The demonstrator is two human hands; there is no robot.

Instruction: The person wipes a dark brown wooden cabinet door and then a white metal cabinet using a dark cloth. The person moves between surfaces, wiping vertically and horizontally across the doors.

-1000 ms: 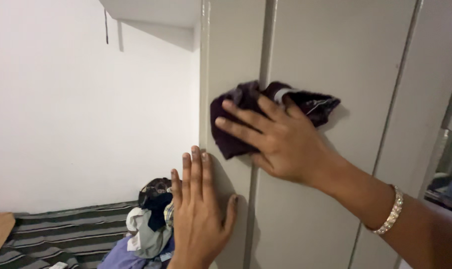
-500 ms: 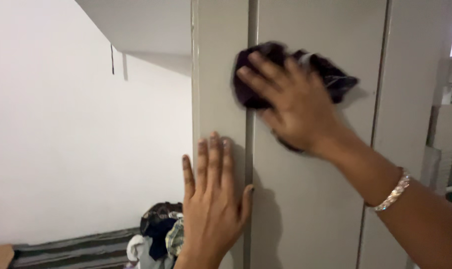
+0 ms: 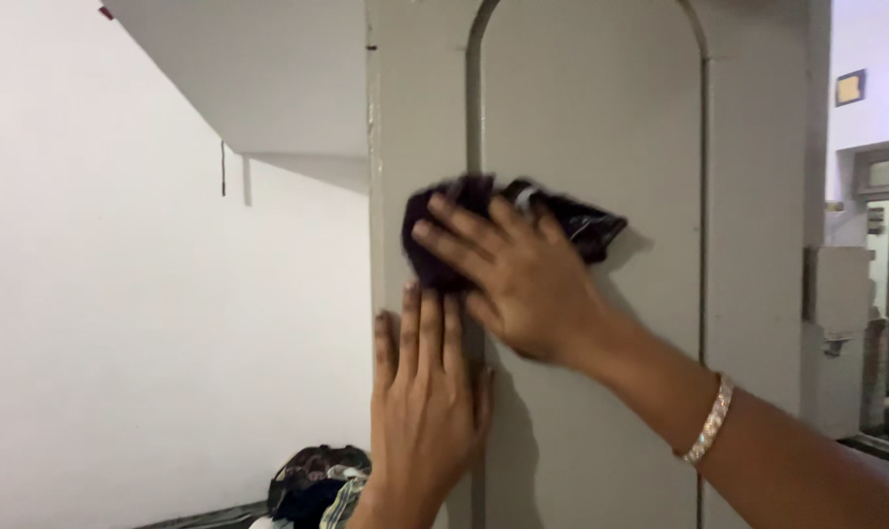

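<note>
Right hand [image 3: 523, 284] flat, fingers spread toward 10 o'clock, pressed dark cloth [image 3: 508, 220] on grey cabinet door [image 3: 601, 147]. Left hand [image 3: 427, 392] open, palm flat on door, fingers at 12 o'clock.

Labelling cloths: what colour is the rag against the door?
Dark purple crumpled cloth rag, near black; head view.
</note>
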